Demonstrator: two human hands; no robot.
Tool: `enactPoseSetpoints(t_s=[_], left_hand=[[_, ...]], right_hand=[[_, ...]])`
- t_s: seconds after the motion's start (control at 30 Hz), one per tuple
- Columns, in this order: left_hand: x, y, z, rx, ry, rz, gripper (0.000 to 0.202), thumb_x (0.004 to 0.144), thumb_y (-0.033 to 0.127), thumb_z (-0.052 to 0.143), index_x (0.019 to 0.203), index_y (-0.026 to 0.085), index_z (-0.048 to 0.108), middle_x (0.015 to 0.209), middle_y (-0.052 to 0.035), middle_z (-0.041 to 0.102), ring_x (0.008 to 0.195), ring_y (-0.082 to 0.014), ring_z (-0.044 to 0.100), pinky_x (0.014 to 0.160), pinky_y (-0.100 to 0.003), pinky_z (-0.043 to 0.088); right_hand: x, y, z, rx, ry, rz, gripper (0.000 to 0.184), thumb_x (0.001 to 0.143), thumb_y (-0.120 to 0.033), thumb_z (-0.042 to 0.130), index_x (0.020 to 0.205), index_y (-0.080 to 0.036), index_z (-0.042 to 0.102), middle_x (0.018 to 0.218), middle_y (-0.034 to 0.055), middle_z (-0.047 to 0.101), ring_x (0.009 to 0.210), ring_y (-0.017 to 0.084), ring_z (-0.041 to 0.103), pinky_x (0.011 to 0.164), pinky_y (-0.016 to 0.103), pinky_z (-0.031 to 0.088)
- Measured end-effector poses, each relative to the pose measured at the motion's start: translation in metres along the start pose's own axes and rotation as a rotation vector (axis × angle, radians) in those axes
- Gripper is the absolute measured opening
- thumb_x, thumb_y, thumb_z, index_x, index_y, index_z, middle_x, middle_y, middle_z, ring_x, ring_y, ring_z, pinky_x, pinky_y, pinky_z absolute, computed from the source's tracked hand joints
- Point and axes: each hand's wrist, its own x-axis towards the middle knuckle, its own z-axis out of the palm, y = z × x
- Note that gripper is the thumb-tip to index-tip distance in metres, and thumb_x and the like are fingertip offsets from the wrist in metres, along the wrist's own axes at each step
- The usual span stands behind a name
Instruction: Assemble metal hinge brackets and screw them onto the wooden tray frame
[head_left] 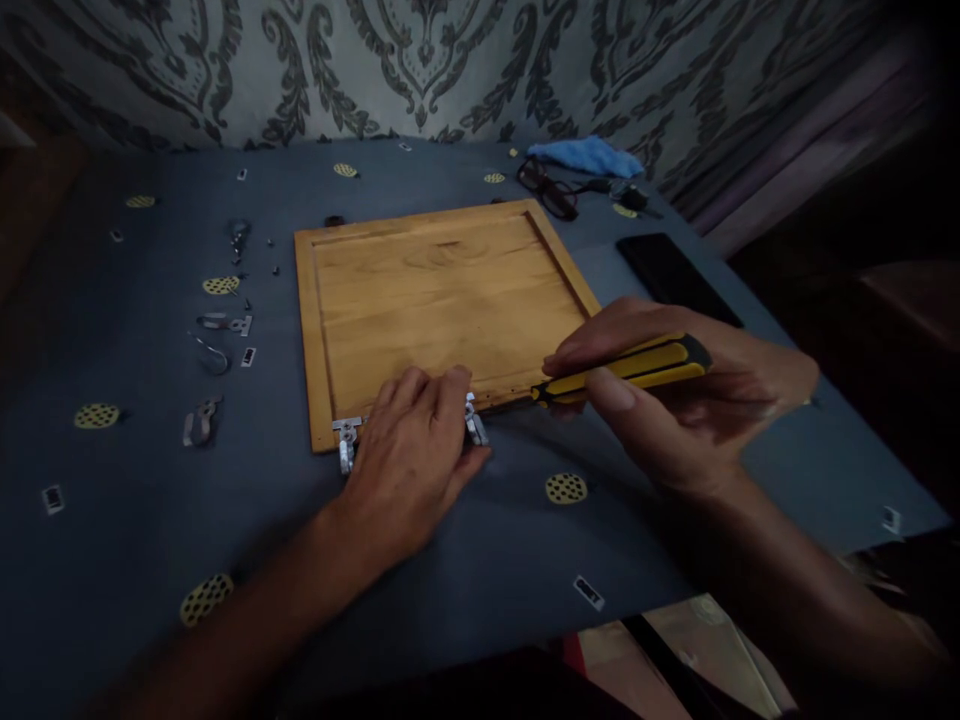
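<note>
A light-brown wooden panel [442,290] with a raised frame lies flat on the table. My left hand [412,455] is laid over its near edge, knuckles bent and thumb on the near side; the fingertips are hidden. On either side of this hand a metal hinge shows at the panel's edge, the left hinge [346,445] and the right hinge [475,420]. My right hand [675,390] grips a screwdriver [630,370] by its yellow and black handle. The screwdriver points left along the near edge, towards the right hinge; its tip is hard to make out.
Loose metal hardware lies left of the panel: a clip-like hinge part [225,322], a curved piece [210,355], another hinge part [201,422] and small screws [275,270]. To the right are a black phone [679,275], eyeglasses [551,190], keys [626,195] and a blue cloth [589,155].
</note>
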Motion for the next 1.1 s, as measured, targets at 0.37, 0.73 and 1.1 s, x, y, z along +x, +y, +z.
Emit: enactPoseSetpoints(t_s=[0.37, 0.73, 1.1], left_hand=[[0.0, 0.0, 0.0, 0.019, 0.002, -0.006, 0.047, 0.092, 0.021, 0.075, 0.13, 0.017, 0.048, 0.113, -0.0113, 0.073, 0.109, -0.0322, 0.063, 0.093, -0.047, 0.054], [0.0, 0.0, 0.0, 0.016, 0.0, -0.004, 0.046, 0.093, 0.021, 0.073, 0.13, 0.019, 0.047, 0.114, -0.0111, 0.073, 0.11, -0.0316, 0.063, 0.093, -0.046, 0.053], [0.002, 0.002, -0.001, 0.026, -0.032, -0.022, 0.046, 0.093, 0.023, 0.073, 0.131, 0.015, 0.05, 0.113, -0.013, 0.073, 0.11, -0.0327, 0.062, 0.096, -0.049, 0.054]], right_hand=[[0.0, -0.003, 0.002, -0.017, -0.016, 0.0, 0.007, 0.095, -0.027, 0.073, 0.097, -0.03, 0.078, 0.077, 0.0036, 0.073, 0.064, 0.021, 0.065, 0.059, 0.039, 0.055], [0.003, -0.001, 0.0, -0.06, -0.096, -0.04, 0.009, 0.097, -0.028, 0.071, 0.099, -0.032, 0.078, 0.081, 0.0046, 0.074, 0.066, 0.022, 0.067, 0.057, 0.039, 0.054], [0.014, 0.001, -0.009, -0.022, -0.272, -0.154, 0.027, 0.09, -0.015, 0.075, 0.112, -0.029, 0.08, 0.089, 0.003, 0.081, 0.072, 0.019, 0.074, 0.062, 0.032, 0.061]])
